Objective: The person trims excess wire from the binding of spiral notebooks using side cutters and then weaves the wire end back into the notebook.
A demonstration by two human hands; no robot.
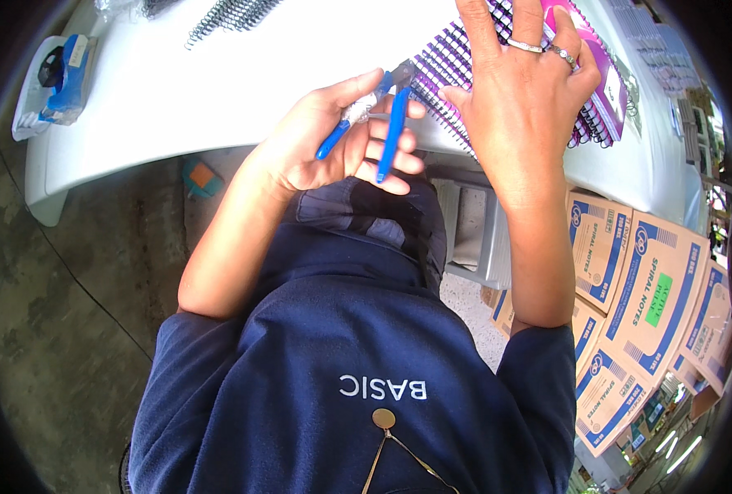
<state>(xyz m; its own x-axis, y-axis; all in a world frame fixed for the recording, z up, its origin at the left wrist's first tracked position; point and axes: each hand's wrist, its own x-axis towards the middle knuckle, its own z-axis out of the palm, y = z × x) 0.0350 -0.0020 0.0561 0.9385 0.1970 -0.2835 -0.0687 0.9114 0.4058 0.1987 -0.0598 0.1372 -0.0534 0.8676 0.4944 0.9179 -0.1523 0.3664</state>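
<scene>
My left hand [337, 136] holds a pair of blue-handled cutting pliers [393, 136], palm up, the fingers under one handle. The handles are spread apart, and white wrapping covers part of one. The dark jaws touch or nearly touch the edge of the spiral-bound notebooks [448, 62] at the table's front. Across those notebooks lies my right hand [526, 99], its fingers spread and two rings on them. The notebooks have purple and white patterned parts and dark coil bindings. A pink-covered notebook [609, 90] shows to the right of the hand.
Loose black coils [232, 15] lie at the back of the white table [217, 90]. At its left end is a clear tray [32, 107] with a blue object [71, 78]. Cardboard boxes [646, 288] are stacked at the right, below the table, near a grey stool [489, 239].
</scene>
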